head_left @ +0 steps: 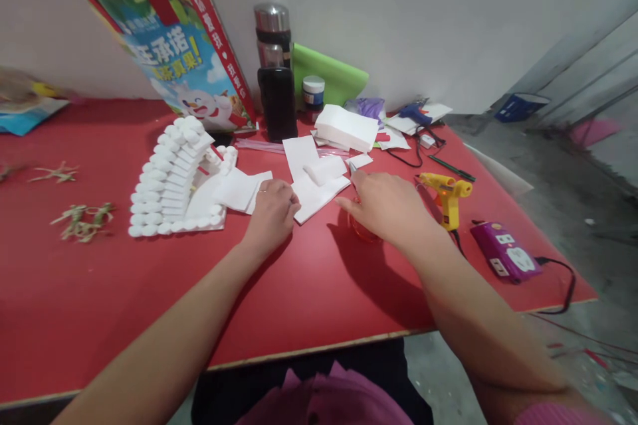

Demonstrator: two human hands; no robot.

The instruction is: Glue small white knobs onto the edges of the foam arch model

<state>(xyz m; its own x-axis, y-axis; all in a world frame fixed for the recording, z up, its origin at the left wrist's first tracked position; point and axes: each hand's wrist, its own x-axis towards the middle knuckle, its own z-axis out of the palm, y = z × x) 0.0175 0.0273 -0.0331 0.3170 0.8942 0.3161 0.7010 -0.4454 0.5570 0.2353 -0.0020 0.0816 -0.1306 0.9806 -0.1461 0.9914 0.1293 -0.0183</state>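
Observation:
Both of my hands are over the red table [309, 299]. My left hand [274, 209] rests with curled fingers at the edge of some white paper pieces [239, 189]; what it may hold is hidden. My right hand [383, 206] is on scissors [363, 229] with reddish clear handles, whose metal tip shows beyond the fingers. Between the hands and slightly beyond them lie white sheets [319, 196], one piece curled on top. To the left stands a curved white model [169, 186] edged with round white pads.
A yellow glue gun [446, 196] and a purple power strip [506, 252] lie at the right. Behind are a black phone [278, 105], a steel flask [272, 23], a white paper stack [346, 126] and a large printed bag [184, 60]. Straw figures [84, 220] lie left.

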